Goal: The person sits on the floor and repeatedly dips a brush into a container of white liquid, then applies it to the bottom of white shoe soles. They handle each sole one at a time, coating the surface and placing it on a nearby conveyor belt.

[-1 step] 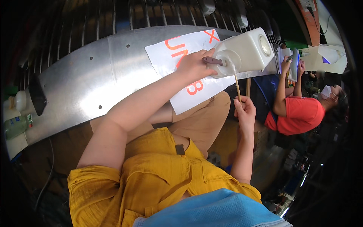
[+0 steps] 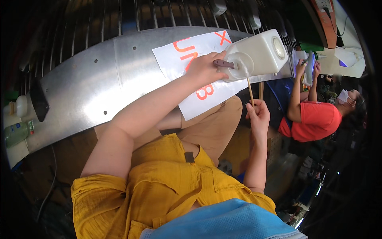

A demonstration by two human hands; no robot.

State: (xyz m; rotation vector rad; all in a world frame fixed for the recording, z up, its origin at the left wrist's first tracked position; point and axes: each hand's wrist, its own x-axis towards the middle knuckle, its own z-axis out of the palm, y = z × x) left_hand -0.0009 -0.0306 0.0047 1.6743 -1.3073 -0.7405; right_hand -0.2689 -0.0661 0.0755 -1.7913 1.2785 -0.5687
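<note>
My left hand grips the side of a round translucent tub on the metal bench. A brown-mauve handle sticks out of the tub over my fingers; its other end lies inside, and I cannot tell its kind. Between thumb and fingers, my right hand pinches a thin wooden stick. The stick's whitish tip touches the tub's near right rim. Right behind the tub is a square-sided white plastic jug, with a round feature at its far right end. A white sheet with orange marks lies under the tub.
The metal bench curves leftward, with a dark bracket and a clear bottle at its left end. Metal bars run behind it. A co-worker in a red shirt handles a pale object at the right.
My right hand and the wooden stick have shifted very slightly. The tub, jug and left hand have stayed in place.
</note>
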